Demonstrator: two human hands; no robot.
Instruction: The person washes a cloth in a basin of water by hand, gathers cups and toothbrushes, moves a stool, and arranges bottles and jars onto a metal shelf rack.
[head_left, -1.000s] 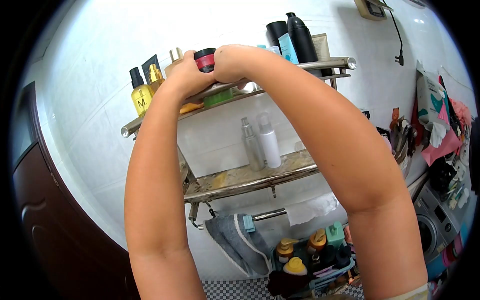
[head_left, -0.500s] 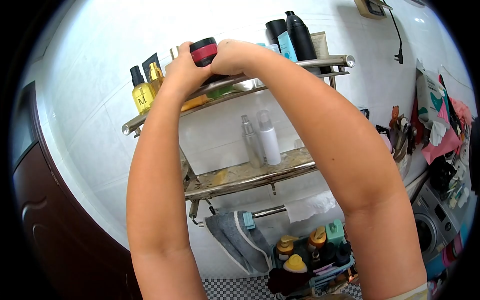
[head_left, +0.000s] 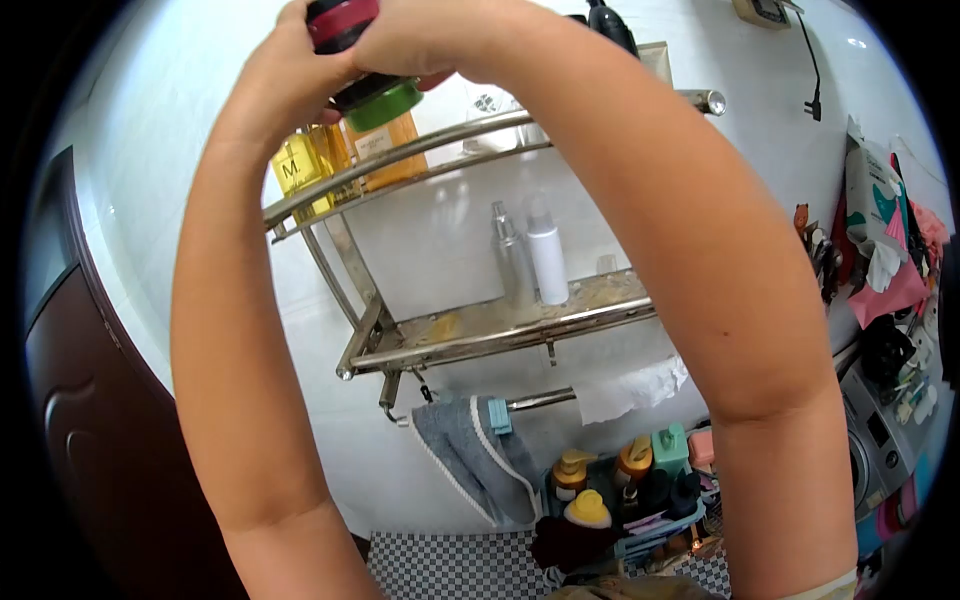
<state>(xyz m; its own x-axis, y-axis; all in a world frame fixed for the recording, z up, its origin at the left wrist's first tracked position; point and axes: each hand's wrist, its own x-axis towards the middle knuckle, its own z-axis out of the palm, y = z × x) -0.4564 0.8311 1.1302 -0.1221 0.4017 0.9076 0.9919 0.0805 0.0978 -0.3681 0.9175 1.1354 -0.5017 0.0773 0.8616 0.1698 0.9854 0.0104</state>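
Observation:
Near the top edge my left hand (head_left: 280, 85) and my right hand (head_left: 430, 40) are closed together around a stack of cosmetic jars. Uppermost is a black jar with a red band (head_left: 345, 22), partly cut off by the frame. Below the fingers shows a jar with a green band (head_left: 385, 105), held above the upper shelf rail (head_left: 440, 138). Behind and under it stand an orange bottle with a pale label (head_left: 390, 150) and a yellow bottle marked M (head_left: 297, 165). Most fingertips are hidden behind the jars.
On the lower shelf (head_left: 600, 300) stand a clear spray bottle (head_left: 512, 260) and a white bottle (head_left: 547, 262). A grey towel (head_left: 470, 460) hangs beneath it. Below is a basket (head_left: 650, 540) of pump bottles. To the right stands a washing machine (head_left: 880, 450).
Both hands have lifted the jars up and to the left, off the upper shelf. The green-banded jar and the orange bottle behind now show more fully.

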